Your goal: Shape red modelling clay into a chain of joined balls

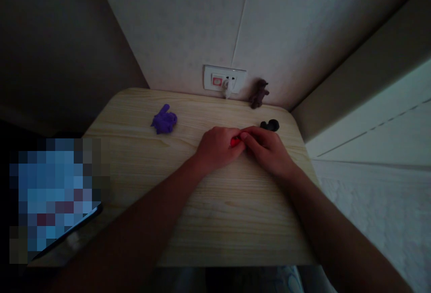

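Observation:
My left hand [218, 147] and my right hand [266, 147] meet over the far middle of a light wooden table [222, 221]. Between their curled fingers sits a small red piece [235, 141], mostly hidden; both hands pinch it. A purple lump shaped like a small figure [164, 120] lies on the table to the left of my hands. A black lump [270, 125] rests just behind my right hand. A brown figure [258, 94] stands upright at the table's far edge against the wall.
A white wall socket [224, 79] with a red switch and a plugged-in white plug sits above the table's far edge. A dark phone-like slab [72, 232] lies at the table's near left corner. A white bed surface [377, 194] lies to the right.

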`<state>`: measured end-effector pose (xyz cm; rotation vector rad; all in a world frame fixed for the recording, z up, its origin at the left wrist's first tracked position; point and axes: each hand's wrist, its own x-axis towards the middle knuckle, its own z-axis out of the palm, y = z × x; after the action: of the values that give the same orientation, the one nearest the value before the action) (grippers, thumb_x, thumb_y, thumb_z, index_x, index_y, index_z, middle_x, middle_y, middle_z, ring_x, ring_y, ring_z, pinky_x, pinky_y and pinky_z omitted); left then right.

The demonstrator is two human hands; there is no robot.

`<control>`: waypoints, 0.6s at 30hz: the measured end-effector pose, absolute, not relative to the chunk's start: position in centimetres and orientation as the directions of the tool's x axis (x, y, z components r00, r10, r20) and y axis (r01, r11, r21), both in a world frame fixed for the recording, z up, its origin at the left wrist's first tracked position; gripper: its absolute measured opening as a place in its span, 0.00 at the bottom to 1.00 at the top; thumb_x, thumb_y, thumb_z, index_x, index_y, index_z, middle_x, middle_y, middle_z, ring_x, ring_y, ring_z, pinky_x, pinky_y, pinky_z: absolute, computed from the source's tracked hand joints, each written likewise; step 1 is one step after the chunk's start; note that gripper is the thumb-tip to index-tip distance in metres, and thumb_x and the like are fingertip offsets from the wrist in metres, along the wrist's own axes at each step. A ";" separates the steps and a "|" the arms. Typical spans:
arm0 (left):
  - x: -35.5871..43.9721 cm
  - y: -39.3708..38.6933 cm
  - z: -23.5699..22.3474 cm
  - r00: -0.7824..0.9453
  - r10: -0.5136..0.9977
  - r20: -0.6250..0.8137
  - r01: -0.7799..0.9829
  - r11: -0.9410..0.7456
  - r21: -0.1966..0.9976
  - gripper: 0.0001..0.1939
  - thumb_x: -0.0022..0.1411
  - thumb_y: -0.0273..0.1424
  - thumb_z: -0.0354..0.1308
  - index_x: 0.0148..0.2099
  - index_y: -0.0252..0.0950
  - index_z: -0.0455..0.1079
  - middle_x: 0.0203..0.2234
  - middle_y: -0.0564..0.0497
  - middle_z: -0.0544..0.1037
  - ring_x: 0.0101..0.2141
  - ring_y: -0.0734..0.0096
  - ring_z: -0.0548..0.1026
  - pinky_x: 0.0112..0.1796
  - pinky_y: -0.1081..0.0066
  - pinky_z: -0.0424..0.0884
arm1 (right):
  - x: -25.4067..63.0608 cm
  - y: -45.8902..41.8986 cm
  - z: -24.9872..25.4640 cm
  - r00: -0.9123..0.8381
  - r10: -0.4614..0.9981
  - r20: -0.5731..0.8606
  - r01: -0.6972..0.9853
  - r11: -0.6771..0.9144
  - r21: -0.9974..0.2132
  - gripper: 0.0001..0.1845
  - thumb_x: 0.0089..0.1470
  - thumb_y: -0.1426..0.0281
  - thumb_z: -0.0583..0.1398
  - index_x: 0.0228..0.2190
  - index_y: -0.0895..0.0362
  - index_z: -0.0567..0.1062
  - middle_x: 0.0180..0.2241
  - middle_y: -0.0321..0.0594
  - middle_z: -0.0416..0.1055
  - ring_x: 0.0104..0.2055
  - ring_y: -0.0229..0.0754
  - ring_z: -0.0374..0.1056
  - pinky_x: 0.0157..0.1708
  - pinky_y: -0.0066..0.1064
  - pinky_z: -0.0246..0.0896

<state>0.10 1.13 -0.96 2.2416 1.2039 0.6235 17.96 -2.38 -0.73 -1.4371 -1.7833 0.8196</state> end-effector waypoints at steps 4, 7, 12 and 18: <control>0.2 1.2 -1.1 0.496 0.855 0.152 0.624 -0.473 0.622 0.17 0.66 0.38 0.55 0.43 0.38 0.84 0.30 0.47 0.84 0.29 0.66 0.74 0.30 0.67 0.56 | 18.0 -2.5 -0.8 -0.142 0.982 0.127 0.537 0.184 -0.823 0.18 0.68 0.57 0.59 0.41 0.57 0.83 0.30 0.39 0.78 0.31 0.39 0.70 0.32 0.31 0.61; 0.1 1.2 -1.1 0.493 0.857 0.148 0.631 -0.470 0.617 0.17 0.66 0.38 0.55 0.45 0.38 0.84 0.31 0.46 0.85 0.30 0.65 0.75 0.31 0.67 0.57 | 18.0 -2.5 -0.8 -0.138 0.982 0.126 0.543 0.182 -0.820 0.18 0.68 0.57 0.59 0.41 0.58 0.83 0.30 0.39 0.78 0.31 0.39 0.70 0.32 0.31 0.61; 0.1 1.2 -1.1 0.502 0.853 0.146 0.624 -0.474 0.621 0.17 0.65 0.37 0.55 0.44 0.38 0.84 0.31 0.47 0.84 0.30 0.65 0.75 0.31 0.66 0.57 | 18.0 -2.5 -0.8 -0.141 0.981 0.130 0.530 0.186 -0.828 0.18 0.68 0.58 0.59 0.41 0.58 0.83 0.29 0.39 0.77 0.31 0.38 0.70 0.32 0.31 0.61; 0.1 1.3 -1.1 0.495 0.856 0.146 0.629 -0.470 0.619 0.17 0.66 0.37 0.55 0.45 0.39 0.84 0.31 0.47 0.84 0.30 0.65 0.75 0.32 0.66 0.58 | 18.1 -2.4 -0.9 -0.145 0.980 0.133 0.534 0.191 -0.824 0.18 0.68 0.57 0.59 0.41 0.57 0.83 0.29 0.39 0.77 0.30 0.39 0.70 0.31 0.31 0.60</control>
<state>0.14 1.26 -1.10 2.2495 1.2215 0.6124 18.07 -2.38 -0.90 -1.4265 -1.7774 0.8215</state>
